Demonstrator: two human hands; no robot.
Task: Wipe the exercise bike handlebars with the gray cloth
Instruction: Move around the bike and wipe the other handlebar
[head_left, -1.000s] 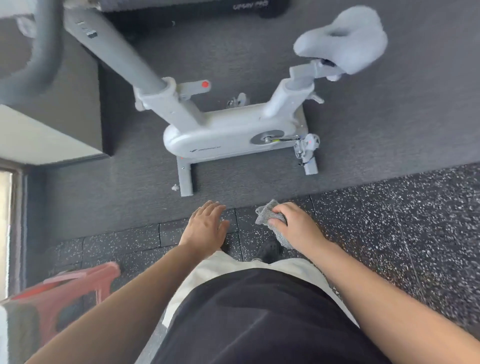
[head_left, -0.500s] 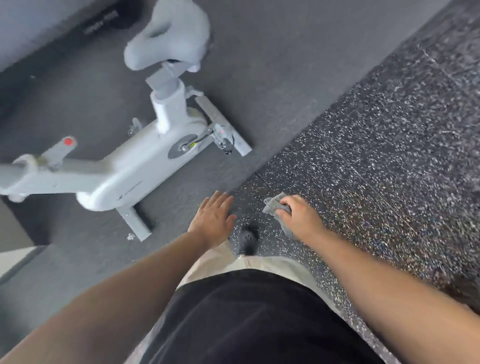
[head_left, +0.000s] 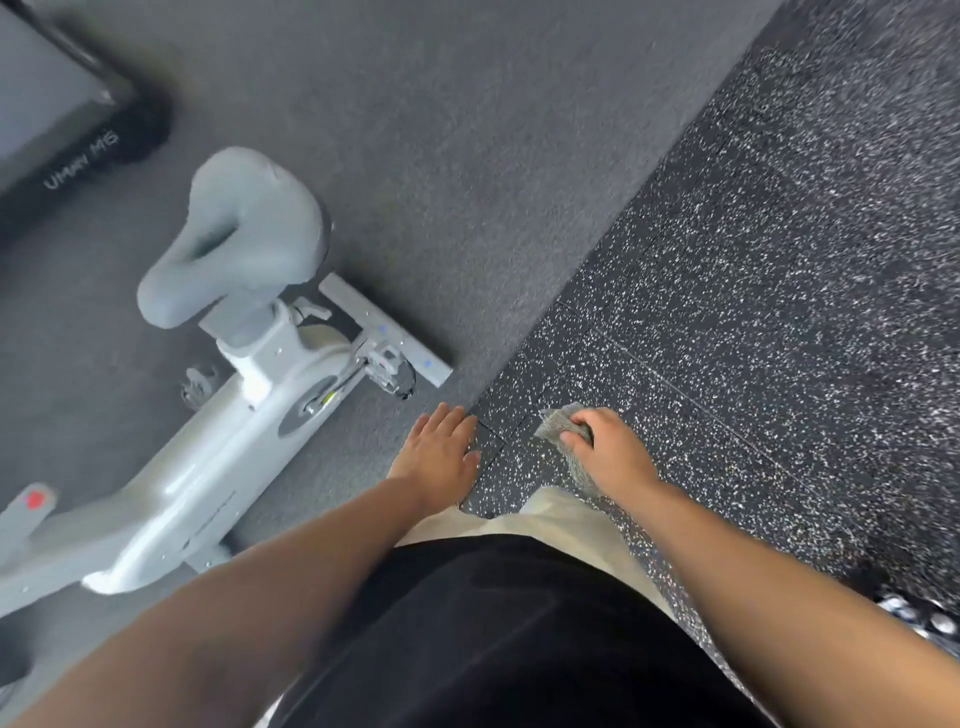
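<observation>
The white exercise bike (head_left: 218, 457) stands at the left on a dark mat, its gray saddle (head_left: 244, 228) toward the top. Its handlebars are out of view beyond the left edge. My right hand (head_left: 608, 452) is closed around the gray cloth (head_left: 558, 426), held in the air over the speckled floor, well right of the bike. My left hand (head_left: 439, 454) hangs flat and holds nothing, fingers slightly apart, near the bike's rear foot bar (head_left: 384, 332).
A dark treadmill end with white lettering (head_left: 78, 156) lies at the upper left. The gray mat (head_left: 467, 156) meets speckled rubber tiles (head_left: 779, 312) along a diagonal seam. My own black shirt and light shorts fill the bottom middle.
The view has swung right: the bike has slid to the left and the handlebars have left the frame. Both hands keep their pose, the cloth still in the right hand.
</observation>
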